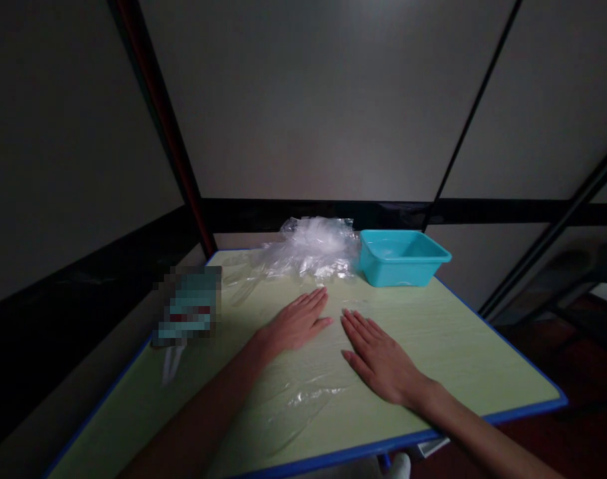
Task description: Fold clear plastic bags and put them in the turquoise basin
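Note:
A clear plastic sheet or bag (310,397) lies flat on the table, its creases catching the light near the front. Both palms face down over it. My left hand (298,320) rests with its fingers stretched out and the thumb apart, pointing to the right. To its right, my right hand (380,359) lies flat too, fingers extended toward the far left. Nothing is held in either one. How far the thin plastic reaches beneath the hands is hard to make out.
A heap of crumpled clear plastic bags (318,246) sits at the back of the blue-edged, pale green table (463,352). Beside it stands a turquoise plastic basin (400,263). At the left edge lies a pixelated, unrecognisable item (191,306). Walls (313,120) close off the back and left.

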A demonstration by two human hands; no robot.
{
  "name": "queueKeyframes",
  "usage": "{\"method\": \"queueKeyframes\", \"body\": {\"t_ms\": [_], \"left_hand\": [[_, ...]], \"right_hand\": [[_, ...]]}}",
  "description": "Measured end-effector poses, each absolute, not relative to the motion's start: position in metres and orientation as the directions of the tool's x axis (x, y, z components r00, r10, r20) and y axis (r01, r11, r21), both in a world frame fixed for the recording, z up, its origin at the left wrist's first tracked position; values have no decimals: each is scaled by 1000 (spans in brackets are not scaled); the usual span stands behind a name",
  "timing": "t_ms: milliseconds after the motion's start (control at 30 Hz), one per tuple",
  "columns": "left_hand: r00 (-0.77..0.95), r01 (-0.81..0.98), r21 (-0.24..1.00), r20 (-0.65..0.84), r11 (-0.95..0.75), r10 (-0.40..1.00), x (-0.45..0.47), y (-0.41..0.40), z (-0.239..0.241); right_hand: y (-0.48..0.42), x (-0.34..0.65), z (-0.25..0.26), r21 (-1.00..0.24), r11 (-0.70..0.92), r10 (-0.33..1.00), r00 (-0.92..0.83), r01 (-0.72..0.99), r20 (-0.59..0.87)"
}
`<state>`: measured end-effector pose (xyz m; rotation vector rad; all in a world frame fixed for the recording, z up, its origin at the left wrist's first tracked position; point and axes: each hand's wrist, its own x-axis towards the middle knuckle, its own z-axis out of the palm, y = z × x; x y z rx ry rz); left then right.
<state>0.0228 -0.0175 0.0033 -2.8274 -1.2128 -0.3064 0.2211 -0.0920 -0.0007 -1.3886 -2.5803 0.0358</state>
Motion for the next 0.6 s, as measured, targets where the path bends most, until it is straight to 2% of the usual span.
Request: {"method": "queueKeyframes", "body": {"t_ms": [600], "left_hand": [[576, 805, 72, 140, -588, 805, 3, -4, 3]], "right_hand": [[-92, 222, -1, -93, 549, 831, -531, 831, 165]]}}
